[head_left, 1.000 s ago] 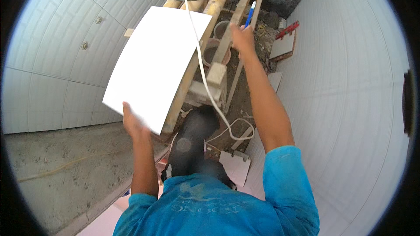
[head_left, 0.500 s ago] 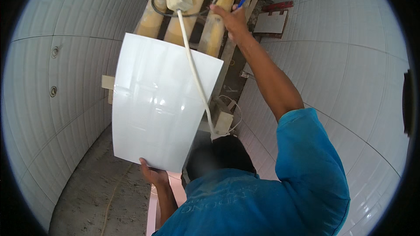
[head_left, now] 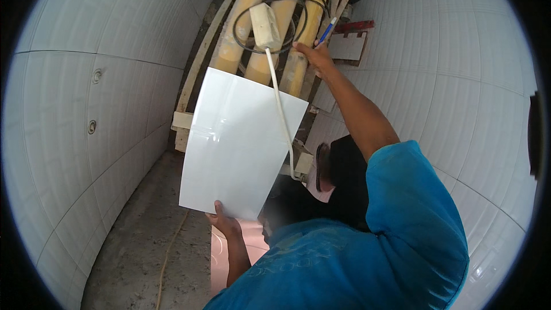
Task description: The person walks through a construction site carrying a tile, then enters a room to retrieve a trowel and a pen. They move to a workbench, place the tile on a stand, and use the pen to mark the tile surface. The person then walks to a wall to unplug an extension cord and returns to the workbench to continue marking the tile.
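A large glossy white tile [head_left: 235, 143] lies slanted across the middle, its far end over thick yellowish poles [head_left: 287, 11]. My left hand [head_left: 225, 222] grips its near edge, thumb on top and the other fingers hidden beneath. Past the tile's far right corner, my right hand [head_left: 317, 57] holds a blue pen [head_left: 326, 31] that sticks up from the fingers. That hand is over the rightmost pole, close to a looped black cable [head_left: 241, 40]. A cream socket block [head_left: 265, 27] rests on the poles, and its white cord [head_left: 278, 92] runs across the tile.
White tiled walls [head_left: 57, 115] [head_left: 425, 80] stand close on both sides. Rough grey floor [head_left: 143, 252] with a thin yellowish hose [head_left: 166, 258] lies at lower left. A framed white piece [head_left: 347, 46] and a red bar [head_left: 354, 26] are by the right wall.
The view has shifted, so the tile, poles and socket block appear farther right and lower. A dark-clothed leg and foot now show beside my body. Both hands keep their hold.
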`<state>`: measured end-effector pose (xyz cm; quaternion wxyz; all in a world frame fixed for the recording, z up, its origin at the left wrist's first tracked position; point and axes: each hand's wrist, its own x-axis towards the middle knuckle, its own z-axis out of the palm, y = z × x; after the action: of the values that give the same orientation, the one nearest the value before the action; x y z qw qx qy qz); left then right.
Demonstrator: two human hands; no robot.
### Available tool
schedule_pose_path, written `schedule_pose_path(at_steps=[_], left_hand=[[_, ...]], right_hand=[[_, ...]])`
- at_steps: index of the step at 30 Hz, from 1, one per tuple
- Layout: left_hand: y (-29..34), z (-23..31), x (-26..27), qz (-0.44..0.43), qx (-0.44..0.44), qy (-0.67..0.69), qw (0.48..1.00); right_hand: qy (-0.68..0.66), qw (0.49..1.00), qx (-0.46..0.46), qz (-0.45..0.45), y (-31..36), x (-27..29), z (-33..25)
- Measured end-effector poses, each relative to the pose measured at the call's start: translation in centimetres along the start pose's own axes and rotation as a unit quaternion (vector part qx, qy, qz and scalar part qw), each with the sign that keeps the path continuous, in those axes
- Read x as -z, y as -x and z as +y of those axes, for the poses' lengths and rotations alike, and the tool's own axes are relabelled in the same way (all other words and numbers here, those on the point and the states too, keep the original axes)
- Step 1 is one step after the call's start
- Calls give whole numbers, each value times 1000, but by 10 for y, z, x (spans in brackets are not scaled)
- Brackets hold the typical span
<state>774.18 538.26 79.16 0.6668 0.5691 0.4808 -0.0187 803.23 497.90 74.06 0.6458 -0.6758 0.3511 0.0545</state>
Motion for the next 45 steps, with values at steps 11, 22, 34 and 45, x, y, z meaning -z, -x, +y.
schedule_pose_path(at_steps=[11, 22, 34, 45], left_hand=[[-88, 169, -131, -80, -465, -436, 766], [-119, 163, -182, -175, -235, -586, 755], [-123, 166, -183, -178, -221, -604, 745], [-94, 141, -127, -127, -164, -504, 838]], right_hand=[[146, 986, -82, -16, -2, -2, -25], [584, 784, 174, 120, -65, 2, -190], [337, 920, -112, -168, 29, -81, -129], [411, 886, 150, 154, -80, 3, -197]])
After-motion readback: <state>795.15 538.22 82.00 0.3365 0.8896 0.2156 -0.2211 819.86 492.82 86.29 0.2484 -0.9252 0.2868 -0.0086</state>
